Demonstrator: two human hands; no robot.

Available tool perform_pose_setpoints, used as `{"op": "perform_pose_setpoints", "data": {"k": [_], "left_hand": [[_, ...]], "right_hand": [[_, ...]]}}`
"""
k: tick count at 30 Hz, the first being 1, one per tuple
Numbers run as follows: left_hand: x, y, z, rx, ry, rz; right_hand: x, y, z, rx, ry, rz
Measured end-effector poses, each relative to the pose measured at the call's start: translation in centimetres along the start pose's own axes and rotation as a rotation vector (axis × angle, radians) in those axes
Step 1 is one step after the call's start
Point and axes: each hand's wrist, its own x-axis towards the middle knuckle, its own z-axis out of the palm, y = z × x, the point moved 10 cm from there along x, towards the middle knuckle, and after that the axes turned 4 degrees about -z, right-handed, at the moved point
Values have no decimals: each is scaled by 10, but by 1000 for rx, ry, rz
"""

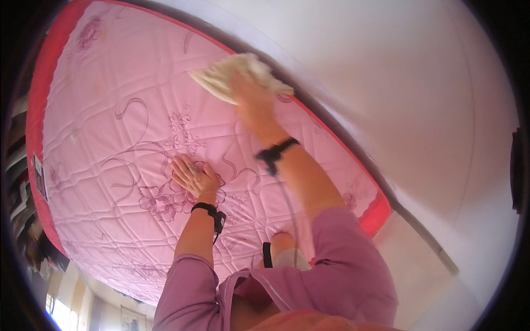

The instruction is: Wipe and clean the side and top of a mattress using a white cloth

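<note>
A pink quilted mattress with a printed flower pattern and a red border lies before me. My left hand rests flat on it, palm down with the fingers a little apart and nothing in it. Farther out, near the mattress edge by the wall, my right hand presses on a cream-coloured cloth. The right hand is blurred, and its fingers are partly lost against the cloth. Both wrists wear black straps with small devices.
A white wall runs along the mattress's right side, with a dark strip at its foot. My bare knee is on the mattress close to my body. Assorted items, too small to tell, stand beyond the left edge.
</note>
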Motion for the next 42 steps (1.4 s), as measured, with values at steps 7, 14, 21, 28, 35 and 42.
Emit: {"op": "perform_pose_setpoints", "data": {"k": [7, 14, 21, 28, 35, 42], "left_hand": [[3, -5, -3, -23, -55, -8], [1, -11, 7, -85, -102, -41], [-2, 0, 9, -146, -86, -3], [2, -12, 8, -126, -160, -44], [1, -17, 14, -150, -260, -72], [-10, -10, 26, -298, -356, -41]], "right_hand": [[-206, 150, -137, -292, -217, 427], [-97, 117, -36, 94, -195, 693], [160, -64, 72, -73, -102, -154], [111, -36, 53, 24, -283, -201], [-53, 62, -46, 1, -329, 253], [46, 9, 28, -77, -169, 141]]}}
